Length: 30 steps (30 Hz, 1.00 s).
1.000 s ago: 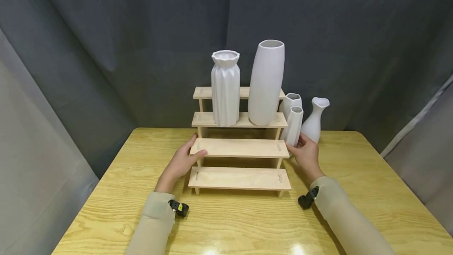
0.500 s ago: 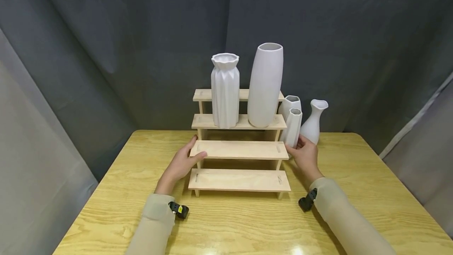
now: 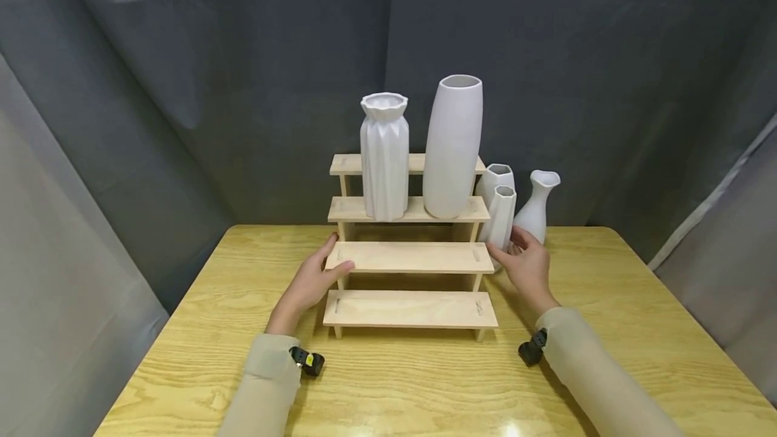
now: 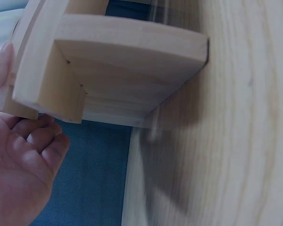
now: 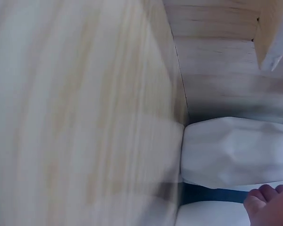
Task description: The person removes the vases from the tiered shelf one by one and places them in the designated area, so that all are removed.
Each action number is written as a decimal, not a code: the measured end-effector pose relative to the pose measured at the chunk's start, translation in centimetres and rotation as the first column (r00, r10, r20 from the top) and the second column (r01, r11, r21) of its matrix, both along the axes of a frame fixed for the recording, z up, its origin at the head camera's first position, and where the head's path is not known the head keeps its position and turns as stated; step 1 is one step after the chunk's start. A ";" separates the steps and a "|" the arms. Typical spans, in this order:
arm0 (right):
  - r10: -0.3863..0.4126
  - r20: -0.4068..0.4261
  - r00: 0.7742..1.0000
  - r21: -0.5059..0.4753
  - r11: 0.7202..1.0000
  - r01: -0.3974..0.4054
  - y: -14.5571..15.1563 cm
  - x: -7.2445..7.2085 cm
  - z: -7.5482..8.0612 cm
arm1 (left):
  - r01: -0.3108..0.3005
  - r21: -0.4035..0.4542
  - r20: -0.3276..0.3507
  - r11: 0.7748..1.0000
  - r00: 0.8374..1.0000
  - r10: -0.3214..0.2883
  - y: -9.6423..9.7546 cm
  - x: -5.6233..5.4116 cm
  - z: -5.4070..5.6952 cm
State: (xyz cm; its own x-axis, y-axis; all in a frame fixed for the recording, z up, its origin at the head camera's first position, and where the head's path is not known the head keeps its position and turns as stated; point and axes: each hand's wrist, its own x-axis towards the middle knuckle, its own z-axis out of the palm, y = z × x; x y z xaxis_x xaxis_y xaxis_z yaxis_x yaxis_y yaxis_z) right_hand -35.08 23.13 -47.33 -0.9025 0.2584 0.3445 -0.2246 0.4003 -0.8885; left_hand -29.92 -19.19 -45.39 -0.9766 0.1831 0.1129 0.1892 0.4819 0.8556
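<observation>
A four-tier wooden display stand [image 3: 413,257] stands mid-table. My left hand [image 3: 308,283] holds its left side, thumb on top of the second board from the front, other fingers behind the edge. In the left wrist view that hand [image 4: 23,160] has its fingers curled beneath the wood. At the stand's right side, my right hand [image 3: 527,268] holds a small faceted white vase [image 3: 501,218] between thumb and fingers. The right wrist view shows the vase [image 5: 233,151] upright on the table, its lower part visible, with the hand [image 5: 273,207] partly cut off.
A pleated white vase [image 3: 385,160] and a tall smooth white vase [image 3: 452,154] stand on the stand's third tier. Behind the small vase are a faceted vase [image 3: 499,171] and a flared-neck vase [image 3: 534,208]. A grey curtain [image 3: 273,86] hangs behind the table [image 3: 388,383].
The head view has shifted slightly. My right wrist has moved a little to the right, its hand still at the small vase. The left hand stays on the stand.
</observation>
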 end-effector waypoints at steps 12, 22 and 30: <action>-0.023 -0.072 0.997 -0.065 0.998 0.018 0.0 2.5 1.5 | 0.004 0.009 -0.012 1.000 1.000 -0.004 0.2 0.0 0.1; -0.033 -0.136 0.990 -0.133 0.991 0.015 -0.3 4.7 3.1 | 0.007 0.007 -0.015 1.000 1.000 -0.007 0.3 -0.1 0.3; 0.017 -0.171 0.985 -0.203 0.978 -0.052 -1.0 6.5 3.7 | 0.010 0.002 -0.014 1.000 1.000 -0.010 0.1 0.2 0.2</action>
State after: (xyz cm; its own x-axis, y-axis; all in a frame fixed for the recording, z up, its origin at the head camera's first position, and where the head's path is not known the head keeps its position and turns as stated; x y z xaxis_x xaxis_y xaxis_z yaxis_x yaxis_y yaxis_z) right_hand -28.55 22.12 -43.60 -0.8460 0.3095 0.4341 -0.3876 0.2018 -0.8994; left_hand -29.68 -19.07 -45.17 -0.9731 0.1925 0.1270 0.2061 0.4784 0.8536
